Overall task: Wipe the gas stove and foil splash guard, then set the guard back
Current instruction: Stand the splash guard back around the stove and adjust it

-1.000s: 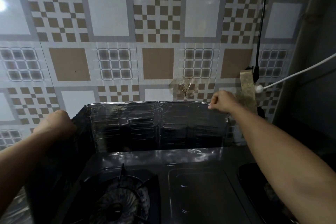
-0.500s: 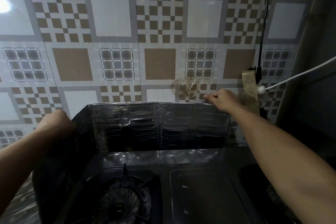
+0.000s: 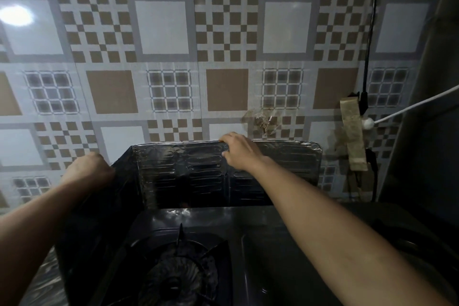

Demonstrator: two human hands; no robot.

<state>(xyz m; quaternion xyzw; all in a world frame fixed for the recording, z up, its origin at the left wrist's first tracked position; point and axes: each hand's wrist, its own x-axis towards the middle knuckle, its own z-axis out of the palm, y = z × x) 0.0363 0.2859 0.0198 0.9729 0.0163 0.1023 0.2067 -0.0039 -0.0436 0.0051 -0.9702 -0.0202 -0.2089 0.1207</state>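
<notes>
At the bottom of the frame is the dark gas stove, shiny and black, with a round burner at the bottom middle under a metal pot stand. No words or labels can be read anywhere. Behind the stove, in the middle of the frame, the foil splash guard stands upright. It is silver, crinkly and ribbed, with a back panel and a dark side panel folded forward on the left. The left hand has its fingers curled over the top of the side panel, gripping it. The right hand has its fingers curled over the top edge of the back panel, holding it. Behind is a wall of brown, grey and white patterned tiles. At the right a black cord hangs down, a white cable runs across, and a strip of brown tape sticks to the wall
</notes>
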